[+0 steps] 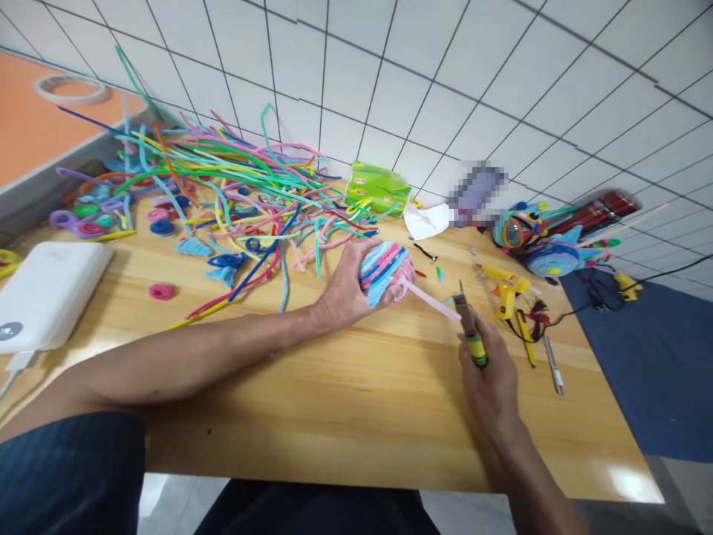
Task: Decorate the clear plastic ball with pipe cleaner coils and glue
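My left hand is closed around a ball of wound pipe cleaners in pink, blue and white, held just above the wooden table. A pale pink pipe cleaner end sticks out of the ball to the right. My right hand grips pliers with a green and yellow handle, and their tip meets the end of that pink strand.
A big heap of coloured pipe cleaners and several coiled discs lie at the back left. A white box sits at the left edge. A yellow glue gun, small tools, a green packet and finished colourful figures lie to the right.
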`<state>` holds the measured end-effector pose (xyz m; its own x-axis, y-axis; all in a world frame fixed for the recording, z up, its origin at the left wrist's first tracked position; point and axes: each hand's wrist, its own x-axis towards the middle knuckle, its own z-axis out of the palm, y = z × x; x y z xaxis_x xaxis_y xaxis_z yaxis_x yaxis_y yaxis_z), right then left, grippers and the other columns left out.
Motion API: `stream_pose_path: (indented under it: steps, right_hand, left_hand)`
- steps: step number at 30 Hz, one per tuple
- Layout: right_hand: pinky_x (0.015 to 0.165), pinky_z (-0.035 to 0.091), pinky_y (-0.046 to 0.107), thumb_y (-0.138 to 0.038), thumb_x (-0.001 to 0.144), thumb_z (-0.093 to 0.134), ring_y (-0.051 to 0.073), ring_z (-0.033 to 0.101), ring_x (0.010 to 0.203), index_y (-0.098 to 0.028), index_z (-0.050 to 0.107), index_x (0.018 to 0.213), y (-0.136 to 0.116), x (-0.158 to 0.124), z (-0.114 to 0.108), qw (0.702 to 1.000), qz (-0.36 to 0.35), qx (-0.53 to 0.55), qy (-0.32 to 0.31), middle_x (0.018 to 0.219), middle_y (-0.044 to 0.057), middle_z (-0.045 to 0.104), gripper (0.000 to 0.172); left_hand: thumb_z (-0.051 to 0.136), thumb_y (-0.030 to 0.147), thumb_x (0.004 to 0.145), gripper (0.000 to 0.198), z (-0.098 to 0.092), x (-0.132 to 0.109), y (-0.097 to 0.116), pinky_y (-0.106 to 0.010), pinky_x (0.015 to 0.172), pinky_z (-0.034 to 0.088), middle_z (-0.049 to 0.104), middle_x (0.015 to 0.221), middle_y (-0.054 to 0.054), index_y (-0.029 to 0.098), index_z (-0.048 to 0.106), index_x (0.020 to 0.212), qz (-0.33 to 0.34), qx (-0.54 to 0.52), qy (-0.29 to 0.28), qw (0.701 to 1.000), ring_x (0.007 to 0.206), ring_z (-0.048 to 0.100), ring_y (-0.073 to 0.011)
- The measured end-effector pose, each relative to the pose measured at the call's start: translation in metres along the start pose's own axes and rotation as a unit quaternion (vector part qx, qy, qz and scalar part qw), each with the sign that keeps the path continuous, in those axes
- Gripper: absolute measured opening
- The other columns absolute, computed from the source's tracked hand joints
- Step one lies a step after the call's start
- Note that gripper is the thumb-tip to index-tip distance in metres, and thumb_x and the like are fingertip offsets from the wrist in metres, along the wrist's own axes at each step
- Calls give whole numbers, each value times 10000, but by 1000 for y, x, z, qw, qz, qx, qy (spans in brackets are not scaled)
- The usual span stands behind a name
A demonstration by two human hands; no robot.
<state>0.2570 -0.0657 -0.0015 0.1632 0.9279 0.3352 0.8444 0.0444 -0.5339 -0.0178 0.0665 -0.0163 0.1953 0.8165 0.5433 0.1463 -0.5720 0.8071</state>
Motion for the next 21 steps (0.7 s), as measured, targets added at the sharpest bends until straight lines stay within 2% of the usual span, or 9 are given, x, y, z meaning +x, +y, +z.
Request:
stream_pose_path:
  steps: [3,5,7,11,16,21]
  right_hand:
    - [1246,428,650,-225,967,517,371,507,1524,-198,441,1593,3,20,9,989,-72,-126,30,1557,224,578,631]
    - [1266,396,672,-183,958,505,393,428,1579,-155,355,1638,4,30,16,980,-97,-168,41,1583,260,517,697]
    - [1274,379,682,-142,948,496,406,394,1595,-129,294,1665,3,35,22,975,-113,-188,47,1585,279,483,745]
    - [1257,389,706,-112,938,508,417,395,1584,-163,201,1706,1,37,33,968,-139,-201,49,1575,266,473,829]
    - [1209,435,730,-113,934,529,420,437,1536,-164,228,1701,1,40,47,959,-189,-191,94,1524,259,512,826]
    - [1219,417,738,-135,969,513,412,439,1533,-148,306,1681,-6,47,59,963,-182,-167,108,1514,264,523,741]
  left_hand:
    - [787,571,894,749,1,1,0,-584,1215,489,575,1480,-180,247,440,1473,-10,1,11,1000,1425,573,-357]
    - [788,560,897,747,2,1,0,-575,1191,512,572,1482,-183,243,437,1476,-12,-2,16,1000,1418,581,-355]
    - [792,541,897,743,2,1,0,-570,1179,520,572,1471,-188,227,439,1469,-2,7,21,1000,1400,593,-355]
    - [780,529,912,712,2,2,-2,-552,1185,516,594,1440,-178,219,439,1454,21,40,35,998,1377,604,-339]
    - [793,504,908,728,4,2,-8,-524,1160,543,603,1428,-167,224,431,1474,55,61,45,996,1358,621,-325]
    - [822,448,880,757,4,1,-11,-536,1142,557,590,1455,-162,240,427,1491,63,55,40,996,1370,616,-332]
